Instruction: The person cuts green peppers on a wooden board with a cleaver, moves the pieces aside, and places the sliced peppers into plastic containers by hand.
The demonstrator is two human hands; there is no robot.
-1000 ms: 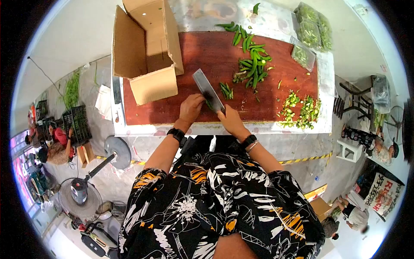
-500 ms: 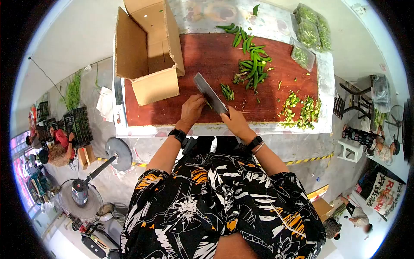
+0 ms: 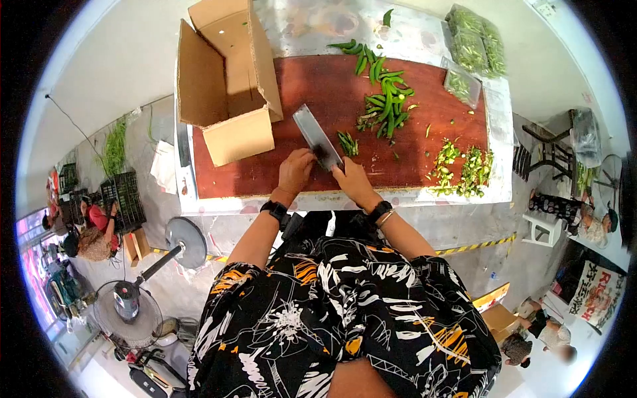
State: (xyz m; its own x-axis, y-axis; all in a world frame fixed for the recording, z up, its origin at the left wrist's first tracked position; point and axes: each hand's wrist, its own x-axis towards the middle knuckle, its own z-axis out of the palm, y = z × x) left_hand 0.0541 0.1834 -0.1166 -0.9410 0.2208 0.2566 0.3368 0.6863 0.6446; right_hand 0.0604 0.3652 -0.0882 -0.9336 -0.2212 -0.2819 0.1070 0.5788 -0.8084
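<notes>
**A:** Entry one. Right hand [image 3: 350, 179]?

**B:** Centre of the frame, at the lower edge of the red-brown board [image 3: 312, 83]. The fingers are wrapped round the handle of the cleaver [image 3: 316, 136]. The blade runs up and to the left from the hand, with its broad side towards the camera.

**A:** Left hand [image 3: 295, 169]?

**B:** Just left of the right hand, with the fingers curled and the knuckles up against the lower part of the blade. I cannot tell whether it pinches anything, because the blade and the fingers hide that spot. There is a dark watch on each wrist.

**A:** Material near the blade?

**B:** A small bunch of green pods [image 3: 347, 142] lies on the board just right of the blade, close to it. Whether they touch is not clear.

**A:** Stock?

**B:** The pile of whole pods [image 3: 385, 103] is up and to the right of the bunch, with a few strays trailing towards the top edge of the board. The chopped pieces [image 3: 464, 169] are heaped at the right end of the board, well apart from the hands.

**A:** Surroundings?

**B:** An open cardboard box [image 3: 229, 93] lies on its side at the upper left, over the left end of the board. Clear bags of greens [image 3: 474, 40] are at the upper right, on the pale table [image 3: 501, 132].
</notes>
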